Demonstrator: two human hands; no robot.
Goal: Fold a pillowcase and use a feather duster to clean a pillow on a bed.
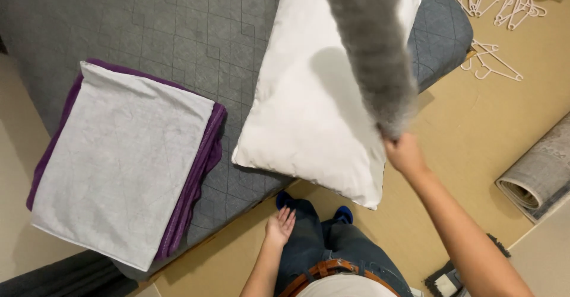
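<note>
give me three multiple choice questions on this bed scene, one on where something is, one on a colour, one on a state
1. Where does the white pillow lie?
A. on the floor by the rolled rug
B. on the grey mattress, beside the folded stack
C. on top of the folded stack

2. What colour is the cloth showing under the light grey folded piece?
A. purple
B. yellow
C. red

3. What is the state of the left hand?
A. closed on the pillow
B. gripping a hanger
C. open and holding nothing

Answers:
1. B, the pillow rests on the grey mattress, to the right of the stack in the picture.
2. A, a purple edge sticks out along the stack's sides.
3. C, its fingers are spread above the legs, while the right hand holds the grey fluffy cloth up.
</note>
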